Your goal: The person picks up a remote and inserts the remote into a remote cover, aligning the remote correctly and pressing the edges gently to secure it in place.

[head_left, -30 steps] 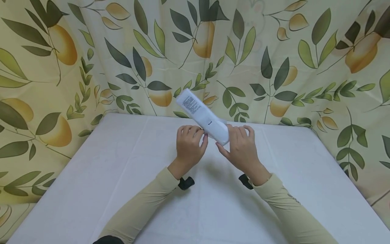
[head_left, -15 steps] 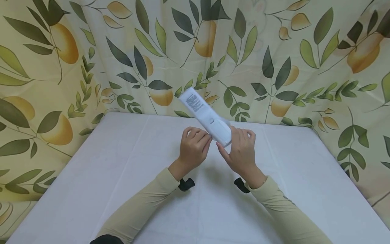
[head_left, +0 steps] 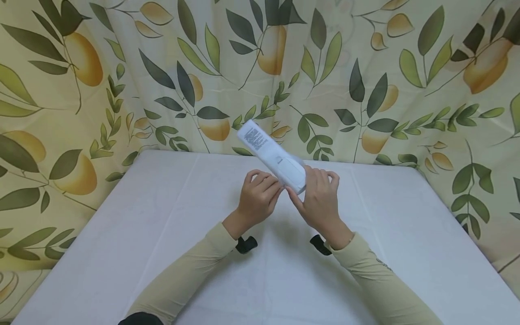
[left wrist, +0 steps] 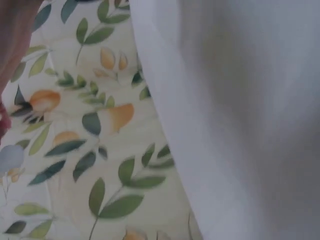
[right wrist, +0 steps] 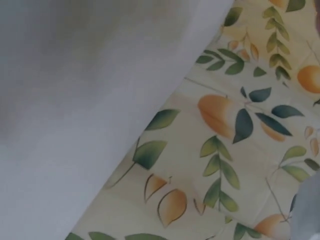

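Observation:
A white remote control point(head_left: 270, 153) is held up over the table in the head view, tilted with its upper end to the left. Its back faces me, showing a grey printed label and a battery cover, and thin clear plastic appears to wrap it. My left hand point(head_left: 257, 198) pinches at the lower left edge with curled fingers, its fingertips partly hidden. Thumb and fingers of my right hand point(head_left: 322, 198) grip the lower right end. Both thumbs are close together under that end. Only a strip of the left hand point(left wrist: 12, 40) shows in the left wrist view.
A table point(head_left: 122, 234) with a white cloth lies below both hands. Behind it hangs a curtain point(head_left: 252, 85) printed with leaves and yellow fruit. Black wrist cameras point(head_left: 246, 245) stick out from under the sleeves. A dark rounded thing point(head_left: 141, 318) shows at the bottom edge.
My left hand has shifted slightly right along the remote control's edge, closer to the right thumb, and its thumb is more tucked in. The right hand and remote control have moved only a little.

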`<control>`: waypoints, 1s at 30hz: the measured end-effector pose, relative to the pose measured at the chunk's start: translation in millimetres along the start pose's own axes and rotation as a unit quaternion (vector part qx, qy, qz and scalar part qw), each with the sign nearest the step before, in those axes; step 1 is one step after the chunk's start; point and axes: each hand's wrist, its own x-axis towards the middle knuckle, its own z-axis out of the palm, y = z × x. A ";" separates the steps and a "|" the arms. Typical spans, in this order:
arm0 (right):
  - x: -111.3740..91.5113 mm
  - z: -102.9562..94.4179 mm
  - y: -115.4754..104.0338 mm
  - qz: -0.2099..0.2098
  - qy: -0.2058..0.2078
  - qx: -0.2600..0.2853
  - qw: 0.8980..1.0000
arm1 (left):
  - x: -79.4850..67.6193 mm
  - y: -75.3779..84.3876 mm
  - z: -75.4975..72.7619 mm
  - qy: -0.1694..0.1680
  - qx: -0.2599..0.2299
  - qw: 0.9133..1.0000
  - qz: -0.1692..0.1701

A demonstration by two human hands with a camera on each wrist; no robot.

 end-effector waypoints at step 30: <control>-19.2 10.9 33.6 -0.243 -0.028 -0.090 0.965 | 17.4 -15.9 -11.4 -0.109 0.052 0.993 0.008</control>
